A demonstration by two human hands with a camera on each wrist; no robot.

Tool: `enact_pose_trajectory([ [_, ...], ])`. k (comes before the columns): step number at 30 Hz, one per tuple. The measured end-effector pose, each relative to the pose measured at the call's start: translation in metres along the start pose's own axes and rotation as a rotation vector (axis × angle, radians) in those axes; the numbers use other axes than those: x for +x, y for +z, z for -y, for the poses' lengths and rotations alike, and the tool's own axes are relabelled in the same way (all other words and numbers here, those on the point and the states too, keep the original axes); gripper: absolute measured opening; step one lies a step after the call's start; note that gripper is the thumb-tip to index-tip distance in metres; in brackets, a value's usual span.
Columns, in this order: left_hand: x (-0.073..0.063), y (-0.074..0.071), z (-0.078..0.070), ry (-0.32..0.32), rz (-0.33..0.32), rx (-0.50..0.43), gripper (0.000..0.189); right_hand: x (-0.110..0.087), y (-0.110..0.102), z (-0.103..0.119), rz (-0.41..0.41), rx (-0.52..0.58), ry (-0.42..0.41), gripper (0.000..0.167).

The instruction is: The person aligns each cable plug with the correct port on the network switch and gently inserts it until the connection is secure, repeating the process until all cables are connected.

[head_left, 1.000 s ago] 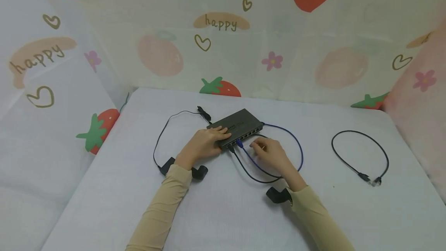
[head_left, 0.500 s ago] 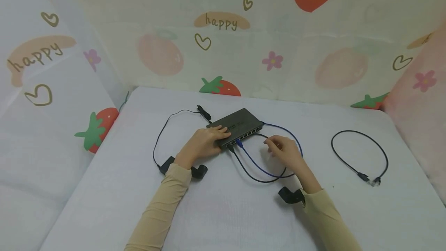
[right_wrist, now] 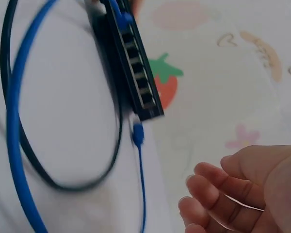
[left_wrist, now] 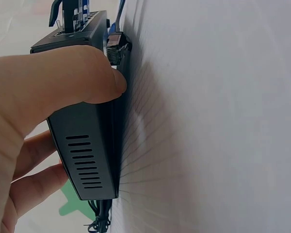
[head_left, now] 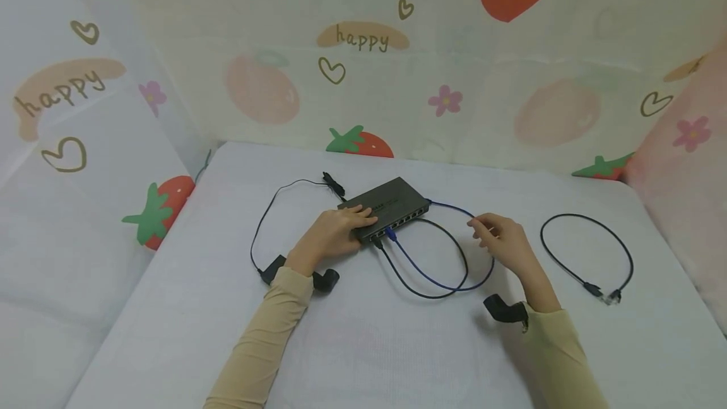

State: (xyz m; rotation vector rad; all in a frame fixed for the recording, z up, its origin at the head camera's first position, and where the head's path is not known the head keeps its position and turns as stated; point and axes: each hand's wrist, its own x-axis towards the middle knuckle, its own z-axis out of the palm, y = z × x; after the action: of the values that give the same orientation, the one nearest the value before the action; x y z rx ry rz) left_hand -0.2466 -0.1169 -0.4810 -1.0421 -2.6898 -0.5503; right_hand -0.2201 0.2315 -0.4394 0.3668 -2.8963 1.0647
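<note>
My left hand (head_left: 332, 232) grips the near left end of a dark grey network switch (head_left: 392, 197). In the left wrist view its thumb (left_wrist: 72, 73) crosses the slotted end, with fingers on the far face. A blue network cable (head_left: 417, 270) and a black network cable (head_left: 400, 279) each have one plug in the front ports and loop right. The blue cable's other plug (right_wrist: 138, 133) lies by the switch's right corner; whether it is seated cannot be told. A clear plug (left_wrist: 115, 48) shows beside my left thumb. My right hand (head_left: 505, 245), loosely curled around nothing, hovers near the blue loop.
Another black network cable (head_left: 627, 248) lies coiled at the right of the white table. A thin power cord (head_left: 262, 226) runs from the switch to a black adapter (head_left: 274, 269), partly hidden by my left wrist. A strawberry-print cloth (head_left: 363, 87) hangs behind.
My right hand has moved right, away from the switch's front ports, uncovering more of the black and blue loops. My left hand keeps its hold, and the switch stays put.
</note>
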Motion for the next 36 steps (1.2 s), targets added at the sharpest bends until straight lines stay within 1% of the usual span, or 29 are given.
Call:
enact_pose_trajectory([
  [4, 0.001, -0.001, 0.000, 0.003, -0.001, -0.003, 0.050, -0.004, -0.012, -0.010, -0.031, -0.054, 0.039, 0.034],
  [8, 0.001, -0.001, -0.001, -0.003, 0.002, -0.001, 0.050, -0.010, -0.024, -0.019, -0.051, -0.122, 0.055, 0.034],
  [14, 0.000, -0.002, -0.002, -0.006, 0.011, 0.001, 0.050, -0.022, -0.039, -0.037, -0.033, -0.227, 0.072, 0.030],
  [19, 0.000, -0.003, -0.003, -0.009, 0.020, -0.001, 0.051, -0.035, -0.048, -0.055, -0.030, -0.279, 0.086, 0.026],
  [23, 0.000, -0.002, -0.003, -0.014, 0.024, 0.005, 0.051, -0.046, -0.053, -0.070, -0.032, -0.287, 0.118, 0.026],
  [30, 0.000, -0.001, -0.002, -0.007, 0.023, 0.000, 0.051, -0.067, -0.065, -0.092, -0.030, -0.279, 0.222, 0.031],
  [33, -0.001, -0.002, -0.002, -0.005, 0.017, -0.005, 0.051, -0.073, -0.072, -0.099, -0.021, -0.269, 0.244, 0.034],
  [36, -0.001, -0.002, -0.001, -0.006, 0.011, -0.003, 0.051, -0.077, -0.079, -0.105, -0.004, -0.282, 0.247, 0.035],
])
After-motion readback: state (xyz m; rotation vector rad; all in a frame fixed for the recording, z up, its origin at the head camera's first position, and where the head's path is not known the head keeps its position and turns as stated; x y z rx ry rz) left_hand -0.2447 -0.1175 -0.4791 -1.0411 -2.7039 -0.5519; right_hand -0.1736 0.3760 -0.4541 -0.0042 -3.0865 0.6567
